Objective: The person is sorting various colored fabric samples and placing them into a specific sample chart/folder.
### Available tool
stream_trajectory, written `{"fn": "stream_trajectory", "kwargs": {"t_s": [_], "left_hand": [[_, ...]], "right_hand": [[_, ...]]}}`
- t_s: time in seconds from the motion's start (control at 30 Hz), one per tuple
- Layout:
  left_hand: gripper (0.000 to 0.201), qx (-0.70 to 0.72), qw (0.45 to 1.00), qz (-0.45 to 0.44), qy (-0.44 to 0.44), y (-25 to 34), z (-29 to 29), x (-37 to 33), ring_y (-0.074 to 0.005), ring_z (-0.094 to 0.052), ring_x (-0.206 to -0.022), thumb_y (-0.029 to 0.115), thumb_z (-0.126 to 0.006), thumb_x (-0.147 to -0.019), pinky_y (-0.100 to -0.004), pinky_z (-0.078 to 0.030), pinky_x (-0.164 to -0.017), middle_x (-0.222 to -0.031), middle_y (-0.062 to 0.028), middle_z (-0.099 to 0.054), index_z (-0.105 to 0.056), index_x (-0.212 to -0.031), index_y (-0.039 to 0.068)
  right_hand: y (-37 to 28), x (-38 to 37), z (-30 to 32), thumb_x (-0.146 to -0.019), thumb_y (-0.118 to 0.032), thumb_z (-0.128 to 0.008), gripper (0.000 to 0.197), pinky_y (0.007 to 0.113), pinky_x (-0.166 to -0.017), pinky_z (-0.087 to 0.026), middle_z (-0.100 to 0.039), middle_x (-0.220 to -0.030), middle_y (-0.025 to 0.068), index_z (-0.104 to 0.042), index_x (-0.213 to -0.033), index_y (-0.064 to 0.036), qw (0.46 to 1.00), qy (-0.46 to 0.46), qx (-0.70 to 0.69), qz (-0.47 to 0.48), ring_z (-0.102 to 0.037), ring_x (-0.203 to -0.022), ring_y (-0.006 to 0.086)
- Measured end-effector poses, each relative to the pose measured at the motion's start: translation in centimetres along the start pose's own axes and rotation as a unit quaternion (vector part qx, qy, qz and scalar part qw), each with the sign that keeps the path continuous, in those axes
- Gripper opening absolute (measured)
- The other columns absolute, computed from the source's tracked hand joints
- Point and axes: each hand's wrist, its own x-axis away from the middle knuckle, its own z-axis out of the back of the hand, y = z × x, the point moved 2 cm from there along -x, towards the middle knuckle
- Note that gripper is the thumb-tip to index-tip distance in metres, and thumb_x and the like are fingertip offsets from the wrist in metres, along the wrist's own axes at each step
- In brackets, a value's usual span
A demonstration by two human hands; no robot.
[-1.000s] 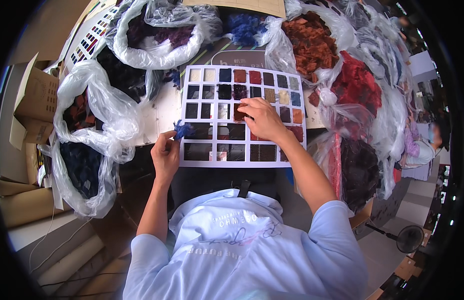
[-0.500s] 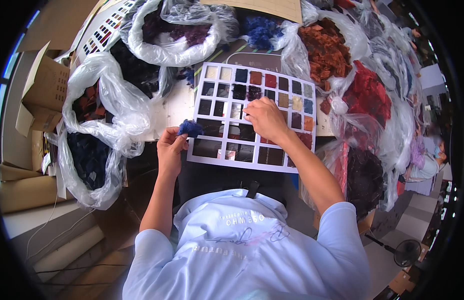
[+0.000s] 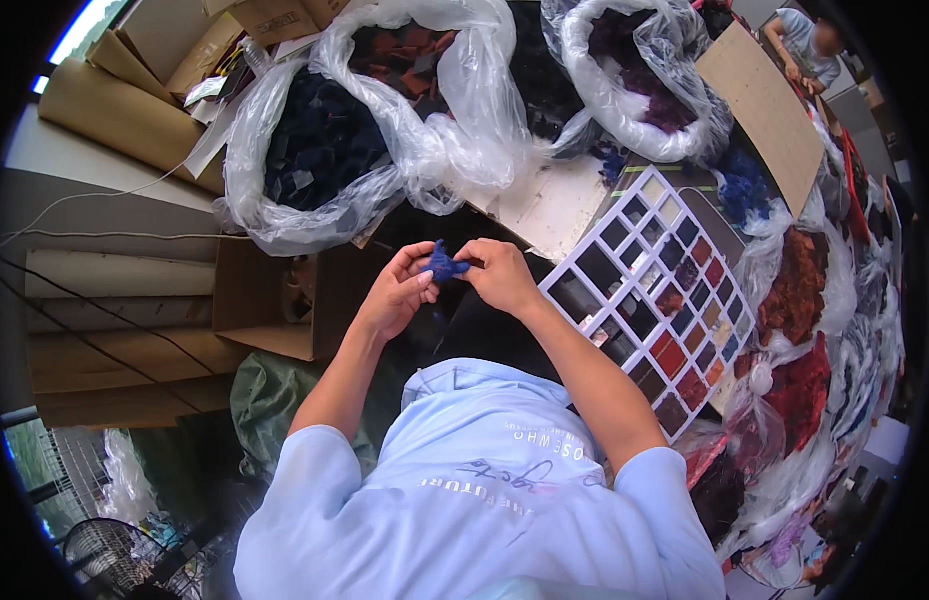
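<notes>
A small tuft of blue fibre (image 3: 442,265) is stretched between my two hands, in front of my body. My left hand (image 3: 396,290) pinches its left end between thumb and fingers. On the other end, the fingertips of my right hand (image 3: 499,275) are closed. A thin wisp of the same blue hangs just below. Right of my right hand, a white sample card (image 3: 596,230) with a grid of coloured swatches lies tilted on the table, partly hidden behind my right forearm. Neither hand touches its swatches.
Clear plastic bags hold navy fibre (image 3: 324,140), red-brown fibre (image 3: 409,65) and purple fibre (image 3: 669,100). Loose blue fibre (image 3: 744,185) lies beyond the card, beside a cardboard sheet (image 3: 764,110). An open carton (image 3: 269,300) is at left. Another person (image 3: 809,50) is at far right.
My view has swung left. My right hand has left the sample card and now grips the blue tuft together with my left hand. The tuft looks pulled longer and thinner.
</notes>
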Motion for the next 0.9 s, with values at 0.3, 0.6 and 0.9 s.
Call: {"fn": "stream_trajectory", "kwargs": {"t_s": [0.3,0.6,0.9], "left_hand": [[0.048,-0.492,0.855,0.034,0.162,-4.5,15.5,3.0,-0.0277,-0.067,-0.103,0.015,-0.081,-0.079,-0.0394,-0.054,-0.088,-0.114,-0.0160,-0.067,-0.065,-0.123,0.004],[0.047,-0.596,0.731,-0.307,0.127,-0.3,3.0,3.7,-0.0360,-0.063,-0.112,0.017,-0.072,-0.088,-0.0398,-0.050,-0.096,-0.126,-0.0206,-0.064,-0.060,-0.131,0.002],[0.057,-0.687,0.688,-0.233,0.013,-1.0,2.9,5.3,-0.0358,-0.054,-0.127,0.007,-0.066,-0.083,-0.0422,-0.044,-0.107,-0.141,-0.0212,-0.054,-0.054,-0.138,0.005]], "right_hand": [[-0.7,-2.8,-5.6,-0.075,-0.002,-0.062,0.008,0.042,-0.069,-0.050,-0.059,-0.084,0.0086,-0.064,-0.080,-0.0082,0.940,0.025,0.251,0.229,-0.062,-0.078,0.0288],[-1.1,-2.0,-6.0,-0.071,-0.006,-0.065,0.008,0.038,-0.068,-0.046,-0.057,-0.086,0.0056,-0.058,-0.074,-0.0084,0.910,-0.008,0.256,0.327,-0.057,-0.080,0.0259],[-0.8,-1.0,-6.1,-0.071,-0.009,-0.064,0.008,0.036,-0.065,-0.044,-0.054,-0.081,0.0045,-0.056,-0.072,-0.0107,0.887,-0.017,0.261,0.381,-0.054,-0.076,0.0240]]}}
